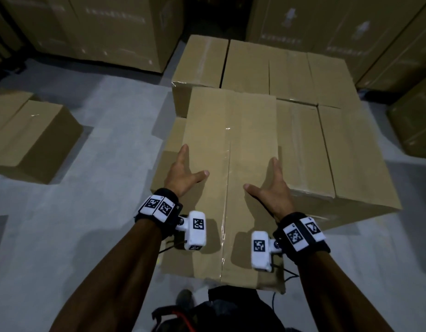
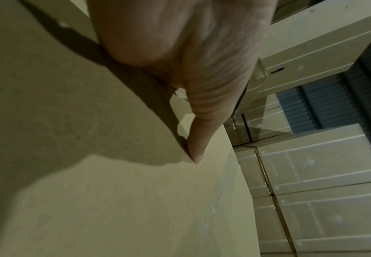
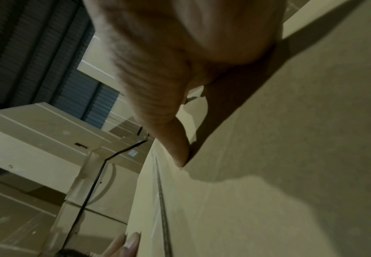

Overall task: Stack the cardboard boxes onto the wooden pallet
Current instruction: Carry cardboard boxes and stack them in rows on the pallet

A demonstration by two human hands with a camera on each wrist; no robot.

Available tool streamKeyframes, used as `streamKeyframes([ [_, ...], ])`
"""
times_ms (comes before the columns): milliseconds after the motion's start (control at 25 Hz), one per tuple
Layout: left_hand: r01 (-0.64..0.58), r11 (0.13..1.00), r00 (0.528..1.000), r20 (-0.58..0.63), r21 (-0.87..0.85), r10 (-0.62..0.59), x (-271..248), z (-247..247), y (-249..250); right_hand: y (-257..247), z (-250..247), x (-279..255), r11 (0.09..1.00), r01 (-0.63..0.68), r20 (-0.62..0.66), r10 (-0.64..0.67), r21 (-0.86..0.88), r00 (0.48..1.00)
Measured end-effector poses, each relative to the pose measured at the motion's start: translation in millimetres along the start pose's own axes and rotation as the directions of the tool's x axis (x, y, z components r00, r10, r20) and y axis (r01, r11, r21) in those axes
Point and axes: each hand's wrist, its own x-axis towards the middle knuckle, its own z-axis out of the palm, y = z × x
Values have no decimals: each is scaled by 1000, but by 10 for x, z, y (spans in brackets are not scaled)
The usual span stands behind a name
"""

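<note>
A long taped cardboard box (image 1: 231,140) lies lengthwise in front of me, its far end over the stacked boxes (image 1: 326,140). My left hand (image 1: 183,173) lies flat against its left side and my right hand (image 1: 271,185) against its right side. The fingers are straight and each thumb is spread over the top. The left wrist view has my left hand's thumb (image 2: 197,139) resting on the box top (image 2: 92,191). The right wrist view has my right hand's thumb (image 3: 175,147) on the same top (image 3: 290,173). The pallet is hidden beneath the stack.
A loose box (image 1: 32,140) sits on the grey floor (image 1: 87,212) to the left. Tall carton stacks (image 1: 99,27) line the back, and more cartons (image 1: 413,125) stand at the right. My shoe (image 1: 184,299) is just below the box's near end.
</note>
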Motion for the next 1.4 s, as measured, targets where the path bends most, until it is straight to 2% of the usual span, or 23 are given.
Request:
streamKeyframes([
  [360, 128, 992, 991, 36, 16, -129, 1342, 487, 23, 60, 5, 1382, 993, -117, 59, 119, -26, 991],
  [560, 172, 985, 985, 26, 32, -173, 1872, 729, -113, 174, 66, 1920, 982, -160, 91, 169, -100, 981],
  [760, 163, 982, 986, 27, 100, -166, 2298, 897, -278, 313, 194, 2344, 977, -164, 97, 177, -133, 979],
  [1200, 188, 980, 982, 26, 65, -190, 2771, 1112, -518, 583, 344, 2830, 984, -152, 76, 159, -90, 984],
  [1400, 190, 979, 981, 32, 80, -193, 2855, 1169, -622, 644, 395, 2940, 971, -188, 73, 200, -148, 977],
])
